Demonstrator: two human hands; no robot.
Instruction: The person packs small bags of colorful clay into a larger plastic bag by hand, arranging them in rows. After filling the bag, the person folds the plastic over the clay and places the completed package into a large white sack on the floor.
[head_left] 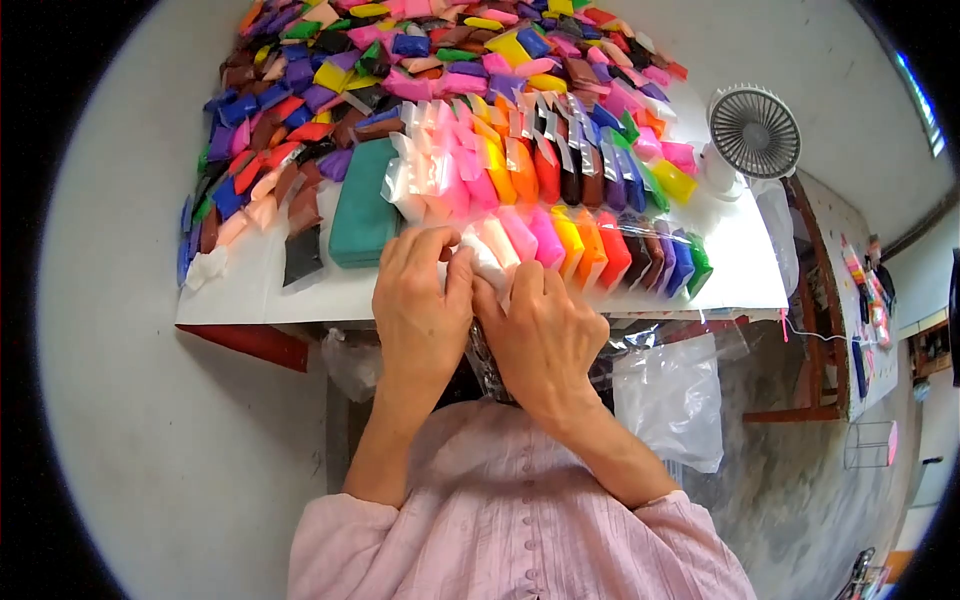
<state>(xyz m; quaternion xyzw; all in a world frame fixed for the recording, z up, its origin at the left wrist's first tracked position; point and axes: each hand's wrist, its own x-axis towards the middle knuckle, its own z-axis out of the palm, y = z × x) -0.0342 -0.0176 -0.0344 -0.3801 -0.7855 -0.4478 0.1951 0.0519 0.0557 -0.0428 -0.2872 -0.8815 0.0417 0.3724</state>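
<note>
Far left, a heap of loose colored packets (pixel 300 75) is spread over the tabletop (pixel 735 270) and continues along the back. A white crumpled piece (pixel 207 270) is seen at the near left, a black packet (pixel 303 258) right of it. A teal box (pixel 362 205) is set next, just beside the back row of packets (pixel 520 170), which is stood upright in clear wrap. A translucent bag (pixel 352 362) is seen below the table edge.

Left hand (pixel 425 290): grip closed on the white packet (pixel 484 262), at the left end of the front row. Right hand (pixel 548 345): grip closed at the clear sleeve (pixel 640 228), thumb by the white packet; exact contact is partly hidden. Dark shiny plastic (pixel 486 362) is seen between the wrists.

Front row (pixel 590 250), left to right: white, peach, pink, magenta, yellow, orange, red, dark tones, purple, blue, green. Any print on the packets is too small to be read.

Right: a white fan (pixel 752 135) is stood on the tabletop, near the heap. A clear plastic bag (pixel 670 400) is hung below the edge. Far right, a side table (pixel 860 330) is covered with small items, unreadable here.
</note>
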